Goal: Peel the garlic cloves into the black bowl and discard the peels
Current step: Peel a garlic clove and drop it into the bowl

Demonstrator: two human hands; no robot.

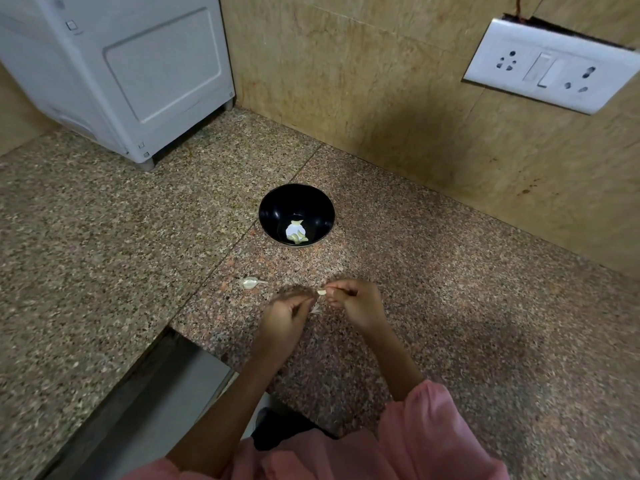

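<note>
Both hands are working close together just above the tabletop. The right hand is pinching a garlic clove while the left hand is pinching its peel, probably to strip it. The black bowl is sitting farther back, holding peeled cloves within easy dropping reach. Another clove is waiting to the left.
</note>
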